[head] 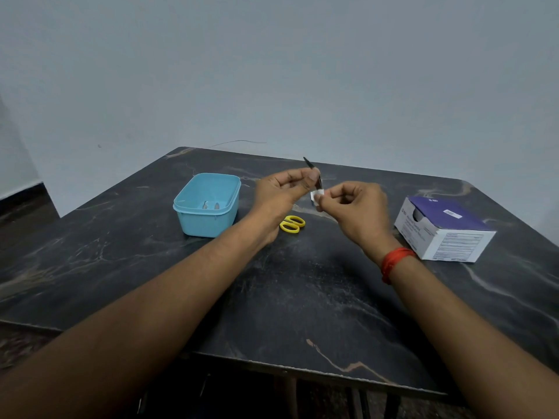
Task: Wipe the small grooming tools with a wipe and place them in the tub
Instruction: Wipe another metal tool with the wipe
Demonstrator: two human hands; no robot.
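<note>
Above the table's middle, my left hand (282, 189) pinches a thin dark grooming tool (311, 166) that points up and away. My right hand (352, 208) pinches a small white wipe (317, 195) against the tool's lower end. A light blue tub (207, 204) stands on the table to the left of my hands, with two small metal tools (210, 205) lying inside. Yellow-handled scissors (292, 224) lie on the table below my hands, their blades hidden behind my left wrist.
A white and purple box of wipes (443, 229) sits on the right part of the dark marble table (302, 297). A grey wall stands right behind the table's far edge. The table's front edge runs close to me.
</note>
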